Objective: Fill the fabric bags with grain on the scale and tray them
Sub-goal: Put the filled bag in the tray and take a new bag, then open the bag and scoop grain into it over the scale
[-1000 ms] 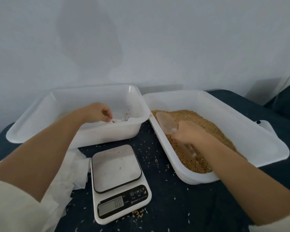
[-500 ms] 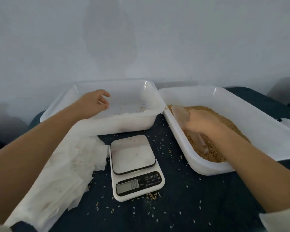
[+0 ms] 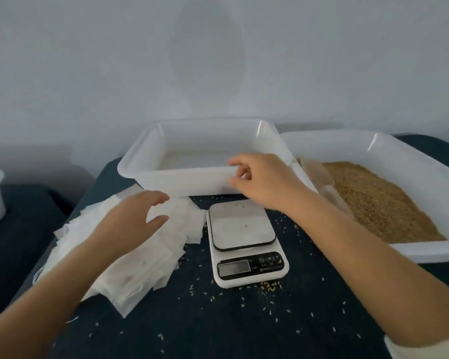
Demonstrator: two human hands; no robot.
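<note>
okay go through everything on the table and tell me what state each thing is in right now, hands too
Left hand: open, over the fabric bags, holding nothing.
Right hand: open, at the empty tray's front rim.
Fabric bags: flat, unfilled, piled.
Scale: platform bare, display unreadable.
Empty tray: only stray grains.
Grain tray: partly full.
Scoop: lying in grain.

I see a white tray [image 3: 176, 177] and a second white tray [image 3: 410, 156] holding golden-brown grain [image 3: 379, 200]. The fabric bags [image 3: 140, 257] are white, faintly translucent. The scale [image 3: 246, 244] is white with a silvery platform, black-rimmed, and a black control strip. The tablecloth [image 3: 218, 327] is dark navy, speckled with pale grains.
</note>
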